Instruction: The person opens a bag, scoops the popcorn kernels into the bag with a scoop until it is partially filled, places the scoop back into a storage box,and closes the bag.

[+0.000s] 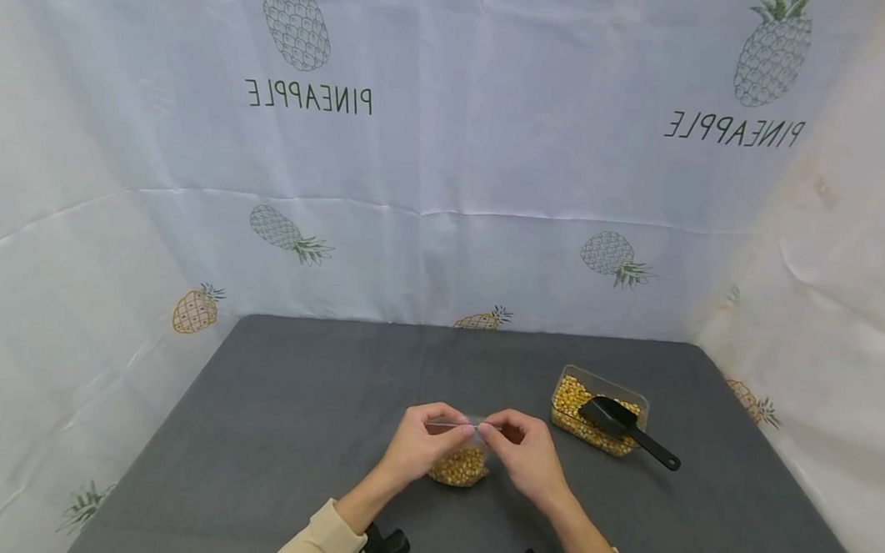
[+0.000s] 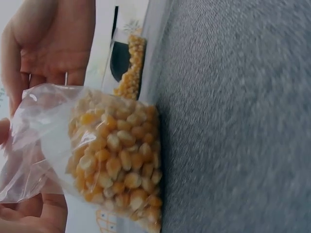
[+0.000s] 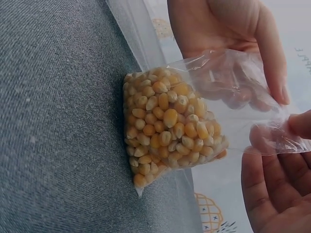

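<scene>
A clear plastic bag (image 1: 459, 467), its lower part filled with yellow corn kernels (image 2: 119, 155), stands on the dark tabletop. My left hand (image 1: 420, 444) pinches the left side of the bag's top edge between thumb and fingers. On the right side of that same edge, my right hand (image 1: 529, 456) pinches likewise, the two thumbs nearly meeting in the middle. Seen from the right wrist, the upper part of the bag (image 3: 233, 102) is see-through, with fingers showing behind it. The kernels sit below both hands.
At the right back of the grey table (image 1: 316, 403) is a clear rectangular tub (image 1: 566, 412) of corn kernels. A black scoop (image 1: 611, 416) lies across it, handle sticking out past the front right rim. A pineapple-printed cloth (image 1: 449, 143) hangs behind and along both sides.
</scene>
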### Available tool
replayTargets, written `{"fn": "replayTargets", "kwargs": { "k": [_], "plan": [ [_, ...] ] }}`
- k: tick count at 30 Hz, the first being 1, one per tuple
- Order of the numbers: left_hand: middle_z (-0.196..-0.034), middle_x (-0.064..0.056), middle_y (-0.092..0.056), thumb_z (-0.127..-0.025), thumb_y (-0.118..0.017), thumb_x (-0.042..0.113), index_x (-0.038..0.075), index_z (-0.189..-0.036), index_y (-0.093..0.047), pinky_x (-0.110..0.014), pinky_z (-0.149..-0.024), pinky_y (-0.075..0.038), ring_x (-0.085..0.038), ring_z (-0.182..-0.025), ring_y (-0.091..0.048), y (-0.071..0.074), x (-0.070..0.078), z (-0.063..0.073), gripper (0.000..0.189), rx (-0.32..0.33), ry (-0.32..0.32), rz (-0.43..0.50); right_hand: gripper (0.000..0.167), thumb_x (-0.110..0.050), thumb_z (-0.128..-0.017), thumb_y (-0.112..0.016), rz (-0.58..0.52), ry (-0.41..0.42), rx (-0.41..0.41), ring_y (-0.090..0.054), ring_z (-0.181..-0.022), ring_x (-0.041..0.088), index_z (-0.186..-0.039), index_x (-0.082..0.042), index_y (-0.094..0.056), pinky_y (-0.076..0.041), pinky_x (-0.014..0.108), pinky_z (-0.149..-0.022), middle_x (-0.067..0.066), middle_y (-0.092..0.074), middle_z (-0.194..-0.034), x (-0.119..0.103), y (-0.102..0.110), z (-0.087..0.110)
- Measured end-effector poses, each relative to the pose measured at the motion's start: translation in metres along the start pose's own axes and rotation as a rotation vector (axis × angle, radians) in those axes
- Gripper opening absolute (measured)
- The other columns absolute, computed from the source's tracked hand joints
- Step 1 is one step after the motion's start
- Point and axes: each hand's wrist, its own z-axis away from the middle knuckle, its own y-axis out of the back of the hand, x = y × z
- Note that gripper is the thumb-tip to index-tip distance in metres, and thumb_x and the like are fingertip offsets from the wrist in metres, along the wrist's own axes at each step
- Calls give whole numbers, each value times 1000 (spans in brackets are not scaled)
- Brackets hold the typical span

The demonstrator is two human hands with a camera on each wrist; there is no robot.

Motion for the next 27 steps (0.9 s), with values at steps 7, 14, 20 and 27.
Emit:
{"fn": "replayTargets", "kwargs": {
  "k": [7, 14, 20, 27],
  "plan": [
    [-101, -15, -75, -96, -72, 12, -1, -100, -75, -30, -79, -58, -17, -94, -74, -3, 1, -1, 14, 25, 3, -21, 15, -16, -96, -72, 0, -29, -11, -68, -80, 30, -98, -2, -74, -56, 30, -73, 10, -71, -88, -2, 1, 0],
    [-102, -16, -74, -95, -73, 12, -1, -99, -75, -28, -75, -57, -17, -91, -74, -1, 3, -1, 13, 20, 29, -31, 15, -16, -96, -73, 7, -7, -21, -69, -78, 31, -98, -2, -74, -58, 35, -73, 10, -71, -87, -2, 3, 0],
    [-104, -24, -73, -95, -72, 9, -6, -100, -74, -28, -74, -58, -18, -91, -74, 0, 3, 0, 15, 37, 49, -10, 17, -15, -95, -73, 2, -1, -17, -70, -77, 32, -98, 2, -74, -59, 38, -74, 11, -72, -86, -3, 5, -1],
    [-99, -20, -74, -96, -72, 12, -5, -101, -74, -27, -67, -57, -19, -85, -74, 3, 3, 1, 17, 57, 50, -42, 15, -13, -94, -74, 3, -36, 20, -70, -76, 30, -96, 2, -74, -59, 37, -73, 10, -72, -85, -3, 5, -2]
  ]
}}
